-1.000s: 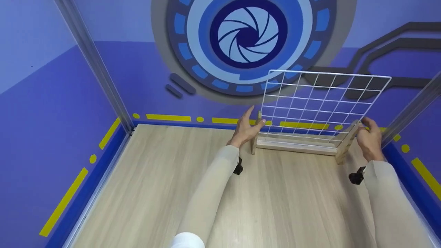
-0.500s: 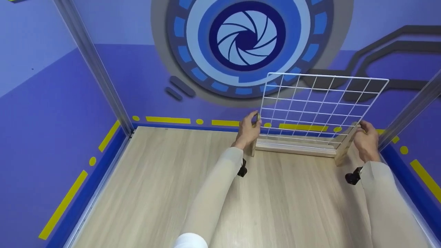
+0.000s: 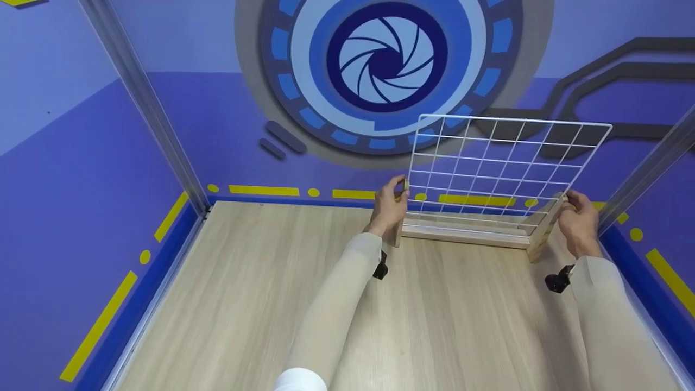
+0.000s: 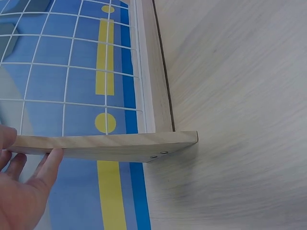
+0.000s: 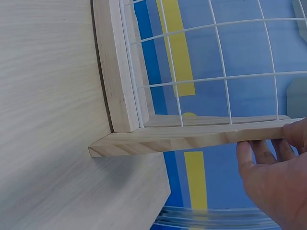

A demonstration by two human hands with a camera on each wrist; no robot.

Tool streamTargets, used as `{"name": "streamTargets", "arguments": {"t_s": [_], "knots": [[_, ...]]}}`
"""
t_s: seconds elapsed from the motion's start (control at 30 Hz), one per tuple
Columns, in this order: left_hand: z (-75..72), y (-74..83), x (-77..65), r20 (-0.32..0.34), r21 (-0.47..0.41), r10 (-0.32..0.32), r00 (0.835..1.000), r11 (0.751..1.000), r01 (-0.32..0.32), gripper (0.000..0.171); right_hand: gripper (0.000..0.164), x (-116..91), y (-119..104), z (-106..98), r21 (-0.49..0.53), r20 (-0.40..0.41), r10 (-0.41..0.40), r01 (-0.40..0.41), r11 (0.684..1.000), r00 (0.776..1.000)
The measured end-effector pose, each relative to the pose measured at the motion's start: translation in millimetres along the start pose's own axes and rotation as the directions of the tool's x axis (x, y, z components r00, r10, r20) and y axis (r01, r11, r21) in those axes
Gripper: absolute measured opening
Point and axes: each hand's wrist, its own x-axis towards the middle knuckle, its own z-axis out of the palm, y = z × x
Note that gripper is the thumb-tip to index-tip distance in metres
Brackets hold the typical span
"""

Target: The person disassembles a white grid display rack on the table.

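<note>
A white wire grid panel (image 3: 516, 118) leans upright in a wooden stand near the back wall. The stand has a low front rail (image 3: 467, 237) between two wooden side pieces. My left hand (image 3: 386, 210) grips the upper part of the left side piece (image 4: 105, 140), with thumb and fingers on its two faces. On the other side, my right hand (image 3: 581, 224) pinches the upper end of the right side piece (image 5: 192, 140). In the left wrist view, two screw heads (image 4: 158, 155) show low on the side piece's outer face.
The stand rests on a light wood-grain tabletop (image 3: 260, 293), toward its back right. Blue printed walls (image 3: 81, 228) enclose the table, with metal posts (image 3: 157, 108) at the corners. A black wrist camera (image 3: 559, 279) sits below the right cuff.
My left hand has gone from spread fingers beside the left side piece to gripping it. The right hand keeps its hold, and the stand stays in place.
</note>
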Motion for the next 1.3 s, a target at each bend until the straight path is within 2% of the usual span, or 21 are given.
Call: {"name": "streamTargets", "arguments": {"t_s": [0.3, 0.53, 0.67, 0.9, 1.3], "knots": [[0.0, 1.5, -0.8, -0.009, 0.013, -0.006, 1.0, 1.0, 0.006, 0.04, 0.058, -10, 9, -2, 0.044, 0.004, -0.003, 0.003, 0.999, 1.0], [-1.4, 3.0, 2.4, -0.019, 0.065, -0.018, 1.0, 0.998, 0.02, 0.039, 0.055, -17, 12, 0, 0.071, -0.042, -0.045, 0.048, 0.996, 0.998], [-1.9, 2.1, 2.6, -0.011, 0.078, 0.005, 1.0, 0.997, -0.004, 0.039, 0.054, -22, 14, 1, 0.077, -0.059, -0.067, 0.071, 0.995, 0.996], [-3.1, 3.8, 4.3, 0.004, 0.14, 0.002, 1.0, 0.99, -0.003, 0.04, 0.052, -32, 16, 0, 0.149, -0.085, -0.031, 0.044, 0.988, 0.996], [-1.9, 3.9, 3.1, 0.004, 0.2, -0.004, 1.0, 0.98, 0.003, 0.038, 0.051, -59, 24, 4, 0.03, -0.139, -0.031, 0.035, 0.999, 0.99]]}}
